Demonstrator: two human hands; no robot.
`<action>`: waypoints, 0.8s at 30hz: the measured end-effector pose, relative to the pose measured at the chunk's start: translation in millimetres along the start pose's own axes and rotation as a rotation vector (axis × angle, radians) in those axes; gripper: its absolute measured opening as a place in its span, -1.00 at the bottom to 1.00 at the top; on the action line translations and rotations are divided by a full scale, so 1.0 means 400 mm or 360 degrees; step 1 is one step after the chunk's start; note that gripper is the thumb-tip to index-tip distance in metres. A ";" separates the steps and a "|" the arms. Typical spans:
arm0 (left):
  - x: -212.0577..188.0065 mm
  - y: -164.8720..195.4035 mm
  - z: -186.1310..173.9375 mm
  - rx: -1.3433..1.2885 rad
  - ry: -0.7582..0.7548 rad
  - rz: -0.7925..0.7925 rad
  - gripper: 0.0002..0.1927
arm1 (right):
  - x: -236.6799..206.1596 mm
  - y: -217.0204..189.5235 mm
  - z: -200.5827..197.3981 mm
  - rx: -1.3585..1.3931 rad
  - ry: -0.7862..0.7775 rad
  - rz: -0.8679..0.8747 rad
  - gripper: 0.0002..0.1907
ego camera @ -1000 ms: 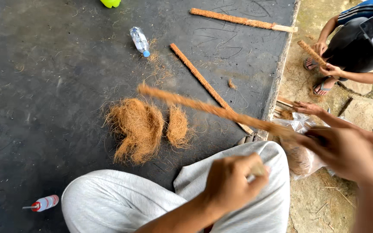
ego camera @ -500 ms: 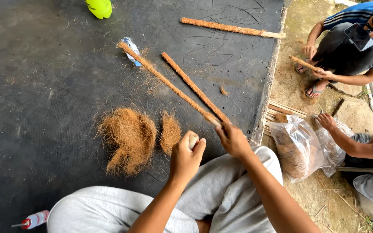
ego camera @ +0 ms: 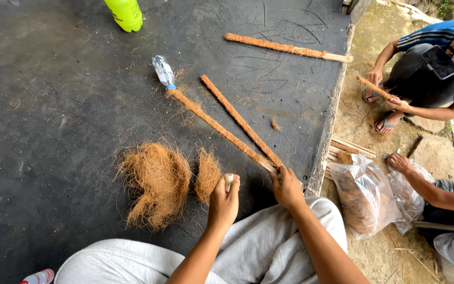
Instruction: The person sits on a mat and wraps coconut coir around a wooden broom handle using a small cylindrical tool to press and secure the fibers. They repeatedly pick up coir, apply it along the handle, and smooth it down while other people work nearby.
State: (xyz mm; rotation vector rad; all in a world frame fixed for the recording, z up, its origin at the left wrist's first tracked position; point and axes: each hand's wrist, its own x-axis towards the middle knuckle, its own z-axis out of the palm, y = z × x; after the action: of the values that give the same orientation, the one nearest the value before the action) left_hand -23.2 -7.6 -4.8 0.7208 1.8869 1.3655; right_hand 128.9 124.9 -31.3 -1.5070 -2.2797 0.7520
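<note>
The fibre-wrapped stick [ego camera: 219, 128], raised a second ago, is now laid on the dark mat [ego camera: 53, 105], its end pinched by the right hand [ego camera: 287, 186]; a small pale object [ego camera: 228, 182] is clenched in the left hand [ego camera: 223, 202].

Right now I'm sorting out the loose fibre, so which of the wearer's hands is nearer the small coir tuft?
Left. The left hand is right beside the small coir tuft, at its lower edge. The right hand is farther right, at the near ends of the two fibre-wrapped sticks.

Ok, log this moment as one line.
left hand: shut on small pale object | right hand: gripping coir-wrapped stick end | second stick alongside | coir piles on mat
</note>
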 end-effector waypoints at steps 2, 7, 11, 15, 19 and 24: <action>0.015 -0.043 0.023 -0.0295 -0.0069 -0.0182 -0.65 | 0.009 0.003 0.005 0.0026 0.0020 -0.0015 -0.70; 0.034 -0.111 0.055 0.0370 0.0062 0.0029 -0.50 | 0.019 0.009 0.022 0.0102 0.0000 0.0002 -0.73; 0.036 -0.112 0.045 0.0476 0.0109 -0.0049 -0.50 | 0.021 -0.001 0.030 0.0144 -0.0083 -0.0139 -0.72; 0.032 -0.100 0.033 0.0509 0.0027 -0.0256 -0.54 | 0.017 -0.011 0.026 0.0182 -0.0291 -0.0065 -0.69; 0.020 -0.096 0.042 0.0595 0.0139 -0.0126 -0.54 | 0.013 -0.012 0.016 0.0150 -0.0361 0.0020 -0.67; 0.007 -0.043 0.016 0.0937 -0.0137 -0.0123 -0.57 | 0.011 0.010 0.021 0.0144 -0.0277 0.0048 -0.59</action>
State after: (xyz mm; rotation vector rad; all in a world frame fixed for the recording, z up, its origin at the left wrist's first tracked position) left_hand -20.4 -6.9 -23.0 0.9556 2.2370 0.7080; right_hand 126.0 128.1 -40.5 -1.4902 -2.3148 1.0172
